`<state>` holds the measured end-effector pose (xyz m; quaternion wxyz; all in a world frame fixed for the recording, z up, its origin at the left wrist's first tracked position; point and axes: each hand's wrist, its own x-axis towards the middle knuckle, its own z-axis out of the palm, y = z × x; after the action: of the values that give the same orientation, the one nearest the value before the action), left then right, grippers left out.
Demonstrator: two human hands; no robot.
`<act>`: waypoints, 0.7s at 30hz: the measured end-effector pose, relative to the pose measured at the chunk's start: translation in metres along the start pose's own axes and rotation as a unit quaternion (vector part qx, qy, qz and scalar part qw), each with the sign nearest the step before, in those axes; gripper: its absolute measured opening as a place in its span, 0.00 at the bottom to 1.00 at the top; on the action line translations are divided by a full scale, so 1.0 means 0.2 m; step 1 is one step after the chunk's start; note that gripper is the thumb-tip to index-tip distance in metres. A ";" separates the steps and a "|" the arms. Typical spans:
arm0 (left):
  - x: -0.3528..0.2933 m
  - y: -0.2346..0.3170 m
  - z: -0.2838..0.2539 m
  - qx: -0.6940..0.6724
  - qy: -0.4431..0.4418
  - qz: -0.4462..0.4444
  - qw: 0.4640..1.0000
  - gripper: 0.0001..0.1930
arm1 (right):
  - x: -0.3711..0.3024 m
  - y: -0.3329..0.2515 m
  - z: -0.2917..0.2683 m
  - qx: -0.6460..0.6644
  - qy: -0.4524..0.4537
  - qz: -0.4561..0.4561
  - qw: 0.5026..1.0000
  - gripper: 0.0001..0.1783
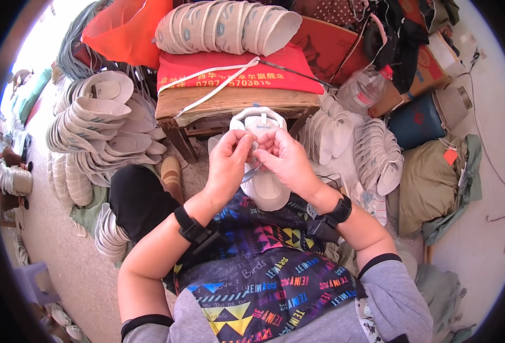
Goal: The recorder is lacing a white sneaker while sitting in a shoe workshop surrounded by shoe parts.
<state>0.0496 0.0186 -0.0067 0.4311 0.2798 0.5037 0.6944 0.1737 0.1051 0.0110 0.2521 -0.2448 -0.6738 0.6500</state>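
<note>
A white shoe upper (267, 193) rests toe toward me over my lap, its padded collar and tongue at the far end near the wooden stool. Over its middle, both hands come together with bent fingers. My left hand (229, 155) is closed in a pinch at the upper's lacing area. Beside it, my right hand (284, 157) pinches too, thumb and forefinger almost touching the left fingertips. A thin pale strand shows between and below the fingers. What exactly each hand grips is too small and covered to name.
A wooden stool (229, 98) with a red cloth (304, 71) bears a row of nested beige shoe uppers (224, 27). More stacked uppers (87, 123) lie to the left, others (378, 151) to the right. A plastic bottle (367, 88) and an olive bag (432, 183) are at right.
</note>
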 end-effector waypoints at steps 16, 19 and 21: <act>-0.05 0.02 0.00 0.065 0.036 0.030 0.997 0.08 | -0.02 -0.02 -0.01 0.028 -0.008 0.043 0.999 0.08; -0.05 0.06 -0.01 0.048 0.028 0.033 0.998 0.08 | -0.02 -0.03 -0.01 0.016 0.003 0.056 0.998 0.07; -0.05 0.11 -0.03 0.001 0.011 0.046 0.999 0.09 | -0.01 -0.03 -0.02 -0.050 0.030 -0.026 0.998 0.05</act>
<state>0.0424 0.0051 0.0119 0.3931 0.2950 0.4959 0.7160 0.1764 0.1065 0.0165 0.2768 -0.2584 -0.7037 0.6012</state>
